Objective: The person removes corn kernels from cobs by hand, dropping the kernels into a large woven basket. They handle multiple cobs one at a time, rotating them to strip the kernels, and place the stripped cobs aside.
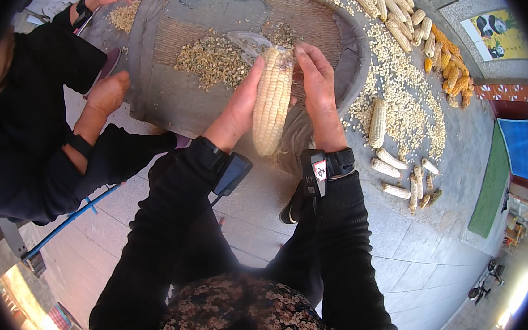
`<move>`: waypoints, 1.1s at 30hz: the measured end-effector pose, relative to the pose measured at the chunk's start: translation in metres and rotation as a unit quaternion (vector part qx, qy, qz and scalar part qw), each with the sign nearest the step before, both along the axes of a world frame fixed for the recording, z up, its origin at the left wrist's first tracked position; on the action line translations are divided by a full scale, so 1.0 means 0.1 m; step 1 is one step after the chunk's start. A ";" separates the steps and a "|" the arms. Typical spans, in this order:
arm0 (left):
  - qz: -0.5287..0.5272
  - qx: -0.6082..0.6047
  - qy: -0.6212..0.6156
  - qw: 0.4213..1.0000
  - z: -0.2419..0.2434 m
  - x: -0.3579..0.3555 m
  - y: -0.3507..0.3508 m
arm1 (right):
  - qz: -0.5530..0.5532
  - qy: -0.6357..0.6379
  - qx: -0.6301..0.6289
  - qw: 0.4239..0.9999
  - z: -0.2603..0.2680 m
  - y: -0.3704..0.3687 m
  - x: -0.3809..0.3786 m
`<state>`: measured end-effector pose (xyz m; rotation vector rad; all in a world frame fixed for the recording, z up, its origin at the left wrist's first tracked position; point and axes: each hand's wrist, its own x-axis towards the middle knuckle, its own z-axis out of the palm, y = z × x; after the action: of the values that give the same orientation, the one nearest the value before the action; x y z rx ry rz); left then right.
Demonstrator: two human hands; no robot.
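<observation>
A large ear of pale corn (272, 103) stands nearly upright in front of me, its kernels in tight rows and its top end discoloured. My left hand (240, 105) grips its left side, thumb along the kernels. At the upper right of the ear, my right hand (318, 78) has its thumb and fingertips against the end; part of those fingers is hidden behind the corn. Below lies a wide woven basket tray (201, 13) with a cloth-covered rim. It holds a heap of kernels and chaff (211, 61) and a clear plastic bag (246, 40), partly behind the ear.
Loose kernels (402, 87) spread over the floor on the right, with one whole ear (378, 123) and several bare cobs (413, 184). Piled ears (396, 17) lie farther back, beside yellow ones (454, 77). On the left sits another person (28, 146), hands (107, 91) near the tray.
</observation>
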<state>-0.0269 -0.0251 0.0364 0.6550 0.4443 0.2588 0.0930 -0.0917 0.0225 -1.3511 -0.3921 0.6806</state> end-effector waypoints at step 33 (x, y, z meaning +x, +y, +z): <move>0.128 0.293 0.073 0.945 0.03 -0.10 0.51 | 0.119 -0.282 -0.126 0.944 0.07 -0.27 -0.18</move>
<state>-0.0366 0.0262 0.0390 1.2065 0.6017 0.6062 0.0745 -0.1183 0.0291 -1.7593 -0.9655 0.5424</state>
